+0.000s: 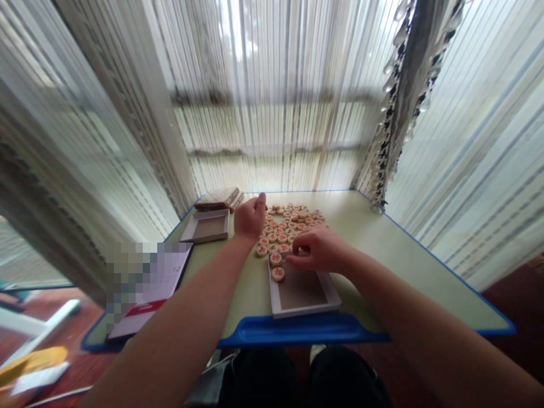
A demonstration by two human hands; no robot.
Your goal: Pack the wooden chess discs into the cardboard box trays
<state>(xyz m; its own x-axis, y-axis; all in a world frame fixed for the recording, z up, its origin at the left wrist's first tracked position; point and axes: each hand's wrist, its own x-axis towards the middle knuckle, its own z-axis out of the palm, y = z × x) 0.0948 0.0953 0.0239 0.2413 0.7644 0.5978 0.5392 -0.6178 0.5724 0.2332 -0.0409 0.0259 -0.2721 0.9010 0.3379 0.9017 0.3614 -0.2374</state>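
Note:
My right hand (319, 249) is over the far edge of a shallow open box (276, 297), fingers curled. Its thumb tip is close to a wooden xiangqi piece (276, 259) with a red character. A second red-marked piece (277, 274) lies just nearer, also in the box's left side. Whatever is between the right fingertips is hidden. My left hand (250, 217) is closed, thumb side up, at the left edge of many loose xiangqi pieces (283, 238) spread beyond the box. What it holds, if anything, cannot be seen. The loose pieces bear red or dark characters; a few are stacked.
A second shallow box (207, 226) lies at the back left, before a folded quilted cloth item (218, 198). A calendar-like printed sheet (159, 283) lies along the left edge. The pale table (416, 272) has a blue rim and front tray (297, 330). String curtains (276, 124) hang behind.

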